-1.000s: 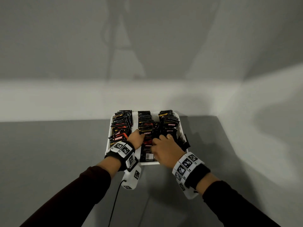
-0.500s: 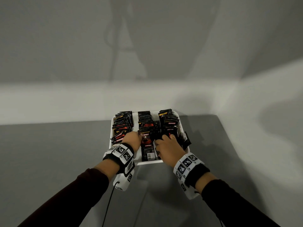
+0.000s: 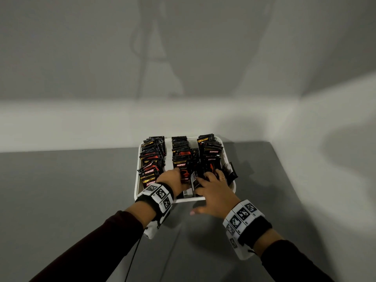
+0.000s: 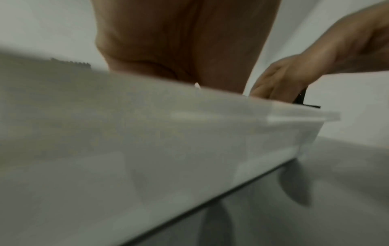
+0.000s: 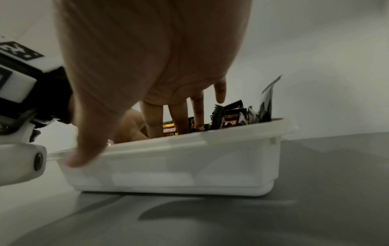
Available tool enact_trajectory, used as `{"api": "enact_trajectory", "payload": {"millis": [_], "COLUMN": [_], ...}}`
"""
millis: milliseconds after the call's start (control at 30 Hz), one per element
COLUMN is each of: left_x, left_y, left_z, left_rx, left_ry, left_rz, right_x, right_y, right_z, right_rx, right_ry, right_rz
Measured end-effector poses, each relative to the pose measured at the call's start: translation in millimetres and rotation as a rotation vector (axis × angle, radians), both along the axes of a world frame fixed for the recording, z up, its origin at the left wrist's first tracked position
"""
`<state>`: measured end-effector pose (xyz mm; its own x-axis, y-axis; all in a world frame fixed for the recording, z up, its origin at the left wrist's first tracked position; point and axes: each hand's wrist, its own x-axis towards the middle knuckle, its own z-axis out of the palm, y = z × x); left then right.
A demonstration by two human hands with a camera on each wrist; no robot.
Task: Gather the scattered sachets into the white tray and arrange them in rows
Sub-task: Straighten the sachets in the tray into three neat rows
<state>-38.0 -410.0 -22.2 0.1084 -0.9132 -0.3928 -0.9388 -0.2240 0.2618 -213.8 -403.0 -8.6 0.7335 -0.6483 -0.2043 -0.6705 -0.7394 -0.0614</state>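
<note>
The white tray (image 3: 138,181) stands on the grey table, packed with black and red sachets in a left row (image 3: 151,157), a middle row (image 3: 180,151) and a right row (image 3: 210,151). My left hand (image 3: 172,179) reaches in at the near end of the middle row. Its fingertips are hidden among the sachets, and behind the tray wall (image 4: 189,141) in the left wrist view. My right hand (image 3: 211,188) has straight fingers (image 5: 179,116) dipped into the sachets (image 5: 231,119) near the front right. Its thumb (image 5: 84,149) lies outside against the tray's front wall (image 5: 189,166).
A few sachets (image 3: 231,173) lean loosely over the tray's right wall. Light walls meet behind and to the right of the tray. Grey tabletop (image 3: 71,190) stretches left and toward me. A thin cable (image 3: 132,257) hangs from my left wrist.
My right hand has drawn back a little toward me, and its thumb now sits outside the tray's front wall. My left hand stays at the near end of the middle row.
</note>
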Motion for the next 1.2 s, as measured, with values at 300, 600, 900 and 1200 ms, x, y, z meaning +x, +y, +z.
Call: {"api": "enact_trajectory", "payload": {"millis": [300, 600, 900, 1200], "left_x": [-26.0, -21.5, -3.1, 16.3], "left_y": [0.8, -2.9, -7.1, 14.0], "left_z": [-5.1, 15.1, 43.7, 38.9], "left_rx": [0.071, 0.016, 0.073, -0.134], "left_ry": [-0.112, -0.134, -0.356, 0.114], "left_rz": [0.074, -0.166, -0.367, 0.043], "right_x": [-2.8, 0.7, 4.4, 2.4], "right_y": [4.3, 8.2, 9.2, 8.3], "right_z": [-12.9, -17.2, -13.4, -8.1], "right_rx": [-0.028, -0.054, -0.078, -0.088], "right_ry": [0.039, -0.007, -0.014, 0.057], "right_rz": [-0.030, -0.005, -0.029, 0.009]}}
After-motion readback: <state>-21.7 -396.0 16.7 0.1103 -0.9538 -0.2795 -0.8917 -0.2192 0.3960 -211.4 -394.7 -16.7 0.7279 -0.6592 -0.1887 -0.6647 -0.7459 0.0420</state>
